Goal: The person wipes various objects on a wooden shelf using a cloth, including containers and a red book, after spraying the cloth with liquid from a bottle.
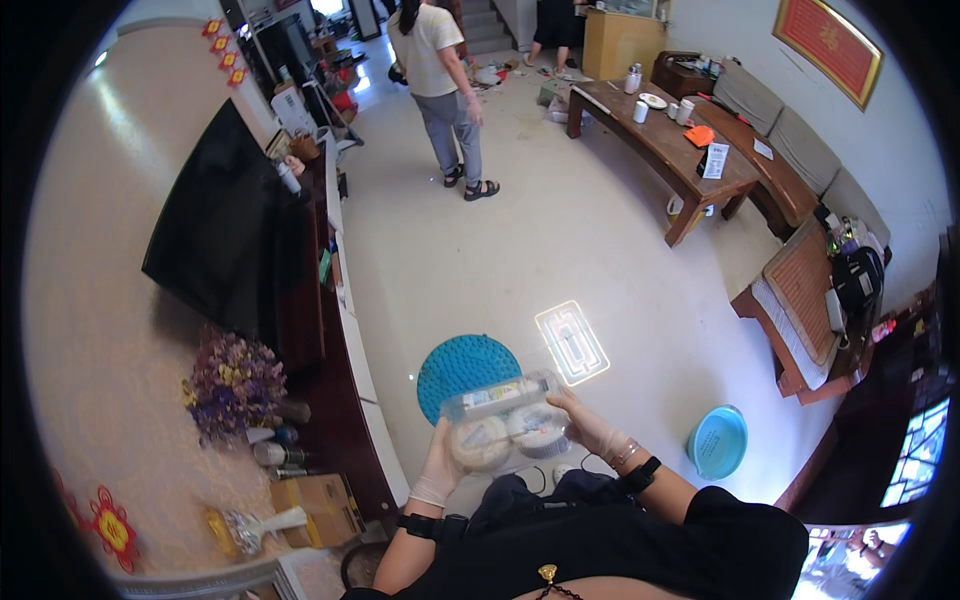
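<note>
In front of my body I hold up a clear plastic package [487, 403], with two round whitish things [480, 440] showing through it and a label on its far part. What the round things are, I cannot make out. My left hand [435, 468], in a thin pale glove, grips the package's left side. On the opposite side my right hand [590, 424], gloved too, has its fingers and thumb closed on the upper right corner. Some of the fingers are hidden behind the package. Beyond it a round blue textured mat [465, 368] lies on the floor, partly covered.
To the left runs a low cabinet [352, 350] with a television [225, 225] and dried flowers [238, 385]; a cardboard box [318, 507] is nearer. A blue basin [719, 442] sits on the right. Farther off are a wooden table [680, 140], a bench and a standing person [435, 90].
</note>
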A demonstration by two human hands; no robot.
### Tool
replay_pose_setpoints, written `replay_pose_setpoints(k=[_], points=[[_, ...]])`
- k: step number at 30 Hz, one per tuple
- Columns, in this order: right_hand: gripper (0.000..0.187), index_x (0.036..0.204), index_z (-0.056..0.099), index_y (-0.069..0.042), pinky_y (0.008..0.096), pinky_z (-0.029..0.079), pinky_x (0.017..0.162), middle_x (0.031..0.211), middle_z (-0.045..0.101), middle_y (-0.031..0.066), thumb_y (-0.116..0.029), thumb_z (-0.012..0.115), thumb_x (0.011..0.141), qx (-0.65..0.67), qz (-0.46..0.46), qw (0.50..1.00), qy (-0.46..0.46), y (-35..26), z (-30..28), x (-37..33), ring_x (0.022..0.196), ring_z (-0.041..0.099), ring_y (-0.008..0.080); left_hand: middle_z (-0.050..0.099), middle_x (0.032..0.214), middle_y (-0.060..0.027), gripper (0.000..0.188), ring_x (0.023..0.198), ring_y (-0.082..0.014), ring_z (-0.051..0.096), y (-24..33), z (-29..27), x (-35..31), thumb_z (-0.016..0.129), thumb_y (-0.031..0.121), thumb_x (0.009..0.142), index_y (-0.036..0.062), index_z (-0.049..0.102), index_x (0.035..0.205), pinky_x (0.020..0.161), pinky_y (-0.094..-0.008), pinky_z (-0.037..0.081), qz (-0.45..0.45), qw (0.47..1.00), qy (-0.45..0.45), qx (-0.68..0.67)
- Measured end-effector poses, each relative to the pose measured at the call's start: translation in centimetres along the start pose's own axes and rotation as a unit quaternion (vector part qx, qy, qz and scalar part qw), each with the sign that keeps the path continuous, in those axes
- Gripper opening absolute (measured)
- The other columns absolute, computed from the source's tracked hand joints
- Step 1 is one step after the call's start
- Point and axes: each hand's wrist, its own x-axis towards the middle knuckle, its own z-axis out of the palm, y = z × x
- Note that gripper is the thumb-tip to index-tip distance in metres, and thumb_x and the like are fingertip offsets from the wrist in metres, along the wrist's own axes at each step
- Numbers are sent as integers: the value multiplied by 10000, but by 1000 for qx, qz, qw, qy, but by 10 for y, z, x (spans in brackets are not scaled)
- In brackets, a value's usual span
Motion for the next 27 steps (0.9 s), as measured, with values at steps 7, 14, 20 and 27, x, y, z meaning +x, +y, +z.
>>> replay_pose_setpoints(k=[7, 14, 20, 27], points=[[557, 1332, 357, -54, 395, 436, 957, 1262, 481, 108, -338, 518, 880, 101, 59, 992, 55, 22, 12, 8, 1152, 499, 228, 451, 1336, -133, 607, 1217, -284, 454, 26, -1, 11, 324, 496, 949, 41, 357, 1351, 1020, -427, 376, -106, 991, 81, 4], [583, 1344, 345, -71, 384, 457, 911, 1272, 470, 116, -365, 515, 870, 56, 1, 997, 43, 6, 10, -9, 1143, 503, 225, 476, 1301, -159, 499, 1184, -265, 489, 24, -14, 20, 415, 348, 951, 10, 388, 1317, 1001, -404, 412, -136, 990, -26, -20], [554, 1286, 423, -16, 347, 405, 957, 1214, 548, 119, -406, 477, 896, 95, 17, 995, 6, 20, -1, 3, 1111, 524, 214, 523, 1248, -151, 440, 1148, -262, 515, 4, -36, 38, 433, 284, 939, -4, 448, 1271, 1000, -392, 409, -160, 979, -69, -107], [551, 1228, 484, -14, 366, 433, 935, 1190, 559, 138, -426, 518, 864, 129, 76, 989, 7, 57, -38, 20, 1092, 544, 240, 507, 1273, -148, 466, 1148, -279, 510, -26, -35, 49, 439, 322, 918, 17, 459, 1270, 999, -416, 394, -134, 991, 13, 3]])
